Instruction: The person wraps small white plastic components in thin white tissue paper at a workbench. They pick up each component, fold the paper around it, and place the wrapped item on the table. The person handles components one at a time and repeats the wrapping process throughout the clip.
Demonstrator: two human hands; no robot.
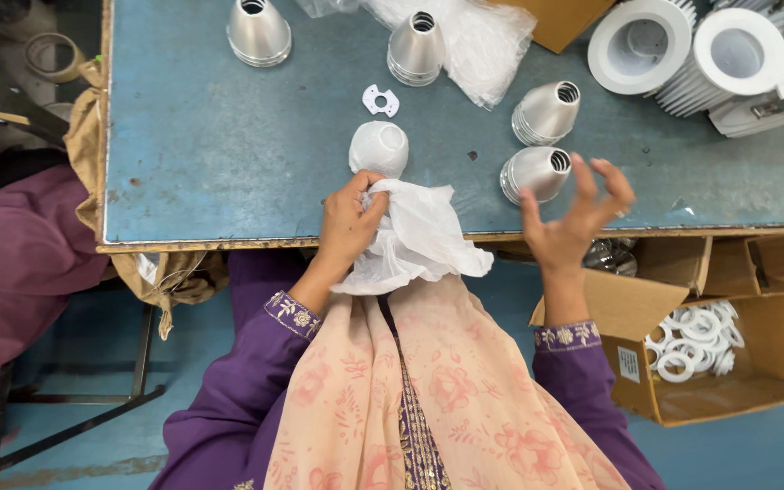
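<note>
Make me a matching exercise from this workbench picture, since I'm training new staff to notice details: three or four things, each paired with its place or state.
Things:
1. left hand
2. right hand
3. white rings
4. flat white bracket

Places or states:
A. inside an open cardboard box below the table
B. open, fingers spread, holding nothing
C. gripping a white plastic bag
D. lying alone on the blue tabletop

Pairs: 1-C, 2-B, 3-A, 4-D

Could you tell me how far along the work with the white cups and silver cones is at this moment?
Looks done: nothing can be confirmed as finished. In hand: the left hand grips a white cloth against a white cup on the blue table; the right hand hovers open beside a silver cone. Seemingly left: three more silver cones stand untouched.
</note>
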